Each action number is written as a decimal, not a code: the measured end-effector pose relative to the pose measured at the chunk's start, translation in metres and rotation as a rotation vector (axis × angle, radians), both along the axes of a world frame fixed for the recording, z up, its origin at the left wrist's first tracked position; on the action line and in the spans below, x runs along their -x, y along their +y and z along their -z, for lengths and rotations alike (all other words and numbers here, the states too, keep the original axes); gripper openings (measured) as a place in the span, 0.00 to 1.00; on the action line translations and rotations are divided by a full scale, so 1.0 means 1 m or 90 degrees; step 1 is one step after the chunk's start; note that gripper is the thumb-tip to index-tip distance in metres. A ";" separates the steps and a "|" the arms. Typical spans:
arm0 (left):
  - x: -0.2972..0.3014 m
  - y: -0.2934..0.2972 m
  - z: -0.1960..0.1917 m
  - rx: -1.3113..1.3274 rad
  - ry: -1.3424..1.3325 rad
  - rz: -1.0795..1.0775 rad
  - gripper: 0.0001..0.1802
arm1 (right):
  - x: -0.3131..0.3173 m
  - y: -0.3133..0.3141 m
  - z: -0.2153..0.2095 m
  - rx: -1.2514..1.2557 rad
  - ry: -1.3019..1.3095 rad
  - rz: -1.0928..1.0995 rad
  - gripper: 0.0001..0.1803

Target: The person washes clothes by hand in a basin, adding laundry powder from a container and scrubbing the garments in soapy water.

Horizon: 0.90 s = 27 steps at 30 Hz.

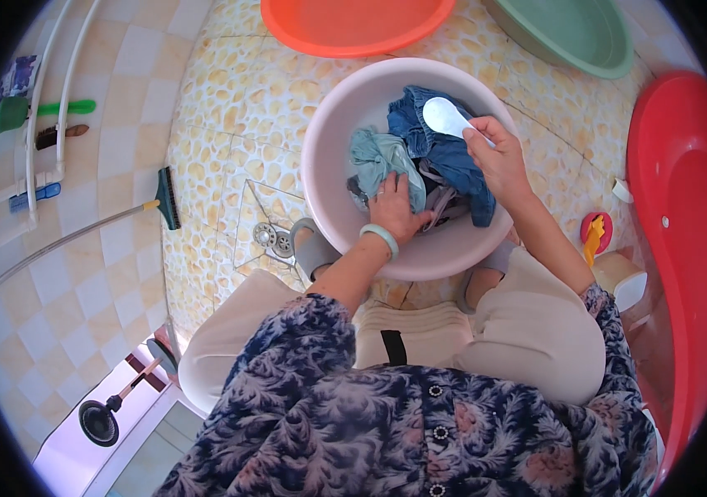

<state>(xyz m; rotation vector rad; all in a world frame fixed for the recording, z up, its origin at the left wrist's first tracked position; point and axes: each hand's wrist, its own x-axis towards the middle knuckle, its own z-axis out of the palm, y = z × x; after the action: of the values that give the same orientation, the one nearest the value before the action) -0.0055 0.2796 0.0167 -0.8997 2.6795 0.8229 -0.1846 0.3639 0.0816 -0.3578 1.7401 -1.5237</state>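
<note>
A pale pink basin (pixel 318 157) stands on the floor between my feet, with a heap of wet-looking clothes in it. My left hand (pixel 397 209), a pale green bangle on its wrist, rests fingers spread on a light green cloth (pixel 374 154) and dark striped cloth beside it. Above the basin's right side, my right hand (pixel 498 164) is closed around the handle of a white scoop (pixel 443 116). The scoop's bowl looks white inside; whether powder lies in it I cannot tell. Under it lies a blue denim garment (pixel 460 172).
An orange basin (pixel 358 45) and a green basin (pixel 581 50) stand beyond. A red tub (pixel 660 157) runs along the right, near a small pink dish (pixel 596 234) with something yellow. At left are a long-handled floor brush (pixel 168 199), wall pipes with hanging brushes, and a floor drain (pixel 273 238).
</note>
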 end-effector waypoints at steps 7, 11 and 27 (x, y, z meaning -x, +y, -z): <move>0.009 -0.017 0.023 -0.233 -0.012 -0.162 0.23 | -0.002 0.013 -0.004 -0.008 -0.004 -0.010 0.05; 0.001 -0.042 0.061 -0.232 -0.110 -0.226 0.23 | -0.001 0.015 -0.007 -0.003 -0.028 -0.016 0.06; 0.028 -0.062 0.017 -0.078 -0.141 -0.168 0.43 | 0.001 0.020 -0.008 -0.011 -0.047 0.004 0.06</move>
<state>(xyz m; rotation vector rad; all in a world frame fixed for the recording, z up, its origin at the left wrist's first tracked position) -0.0332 0.2180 0.0000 -1.2509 2.3273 0.8718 -0.1858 0.3842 0.0901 -0.2834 1.6966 -1.5074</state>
